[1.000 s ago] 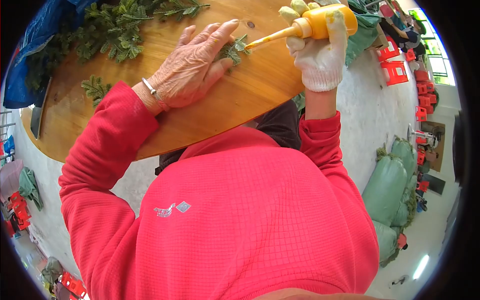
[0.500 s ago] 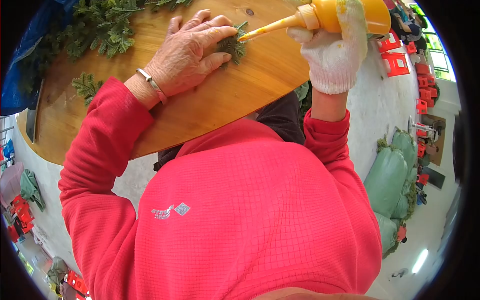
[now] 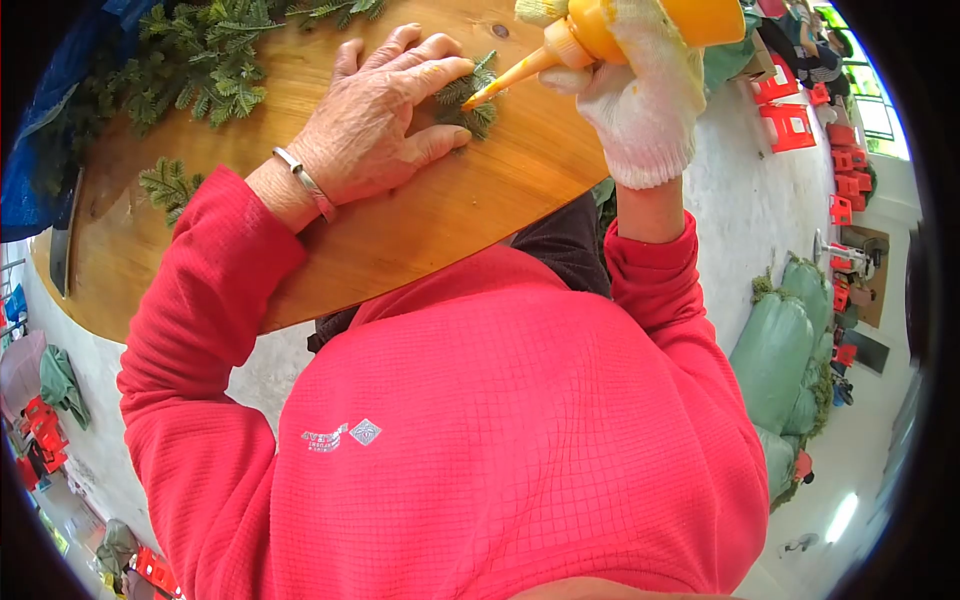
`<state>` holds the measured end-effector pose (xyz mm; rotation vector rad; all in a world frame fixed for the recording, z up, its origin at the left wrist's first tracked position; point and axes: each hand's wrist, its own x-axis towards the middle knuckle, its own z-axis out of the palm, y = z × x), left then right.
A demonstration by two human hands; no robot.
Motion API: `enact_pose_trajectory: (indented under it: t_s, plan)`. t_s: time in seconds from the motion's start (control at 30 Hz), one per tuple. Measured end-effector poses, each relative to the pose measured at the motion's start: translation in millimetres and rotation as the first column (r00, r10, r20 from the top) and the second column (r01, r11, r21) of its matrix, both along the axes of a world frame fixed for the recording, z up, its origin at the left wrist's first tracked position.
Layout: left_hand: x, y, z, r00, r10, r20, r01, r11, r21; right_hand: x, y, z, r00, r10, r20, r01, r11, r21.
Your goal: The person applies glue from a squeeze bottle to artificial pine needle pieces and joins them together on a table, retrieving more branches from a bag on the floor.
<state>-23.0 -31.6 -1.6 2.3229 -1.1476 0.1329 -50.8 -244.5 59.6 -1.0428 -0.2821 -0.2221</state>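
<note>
A small green fir sprig (image 3: 480, 112) lies on the wooden table (image 3: 420, 240). My bare left hand (image 3: 375, 130), a bracelet at its wrist, holds the sprig down between thumb and forefinger while its other fingers rest on the wood. My right hand (image 3: 645, 105), in a white knitted glove with yellow stains, is closed around a yellow squeeze bottle (image 3: 595, 30). The bottle tilts down to the left, and its long nozzle (image 3: 510, 80) touches or nearly touches the sprig. Part of the sprig is hidden under my left fingers.
More fir branches (image 3: 215, 60) are piled at the table's far left, beside blue plastic sheeting (image 3: 25, 150). A smaller sprig (image 3: 168, 188) lies near my left sleeve. Dark blade-like object (image 3: 65, 235) rests at the left edge. Red stools (image 3: 788, 127) and green sacks (image 3: 775, 340) stand right.
My right hand and the bottle have moved left and slightly down. The nozzle tip has shifted lower along the sprig. My left hand stays almost in place, its thumb slightly lower.
</note>
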Motion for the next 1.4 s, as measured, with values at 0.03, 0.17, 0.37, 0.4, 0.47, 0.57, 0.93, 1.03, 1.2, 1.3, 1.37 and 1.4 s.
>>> enact_pose_trajectory:
  t_s: [0.03, 0.17, 0.37, 0.4, 0.47, 0.57, 0.93, 1.03, 1.2, 1.3, 1.37, 1.4]
  plan:
    - [1, 0, -2, 1.000, -0.001, 0.001, 0.001, 1.000, -0.003, 0, 1, 1, 1.000, -0.020, -0.009, 0.020, 1.000, -0.003]
    - [1, 0, -1, 1.000, -0.008, 0.016, 0.007, 1.000, 0.004, 7, 1, -3, 0.995, 0.089, 0.040, -0.091, 0.995, 0.050]
    - [1, 0, 2, 1.000, 0.000, -0.011, 0.000, 1.000, 0.007, 8, 3, 2, 0.996, 0.079, -0.036, -0.077, 0.996, 0.046]
    - [1, 0, 2, 1.000, -0.002, -0.016, 0.002, 1.000, 0.006, 9, 2, 2, 0.996, 0.080, -0.030, -0.078, 0.996, 0.042]
    - [1, 0, 3, 1.000, -0.007, -0.025, 0.007, 1.000, 0.005, 16, -5, -6, 0.989, 0.146, -0.023, -0.144, 0.987, 0.075]
    - [1, 0, 6, 0.999, -0.017, -0.033, 0.017, 1.000, 0.005, 19, -9, -7, 0.985, 0.167, -0.041, -0.162, 0.982, 0.092]
    - [2, 0, 5, 1.000, -0.021, -0.017, 0.021, 1.000, -0.004, 22, -12, -3, 0.987, 0.009, -0.163, 0.003, 0.997, 0.072]
    - [3, -1, 4, 1.000, -0.026, -0.007, 0.026, 0.999, -0.020, 21, -8, -1, 0.983, -0.081, -0.163, 0.092, 0.994, 0.061]
    - [3, -1, 2, 1.000, -0.027, 0.004, 0.027, 0.999, -0.036, 15, -4, 9, 0.990, -0.021, -0.139, 0.031, 0.997, 0.072]
    - [3, -1, 4, 1.000, -0.029, -0.008, 0.029, 0.999, -0.025, 19, -6, 4, 0.987, 0.006, -0.161, 0.002, 0.999, 0.054]
    - [4, 0, 2, 0.999, -0.031, -0.004, 0.031, 0.999, -0.031, 26, -13, -1, 0.989, 0.128, -0.066, -0.127, 0.992, 0.023]
    - [4, 0, 2, 1.000, -0.031, -0.004, 0.031, 0.999, -0.030, 25, -11, 0, 0.987, 0.130, -0.093, -0.127, 0.991, 0.045]
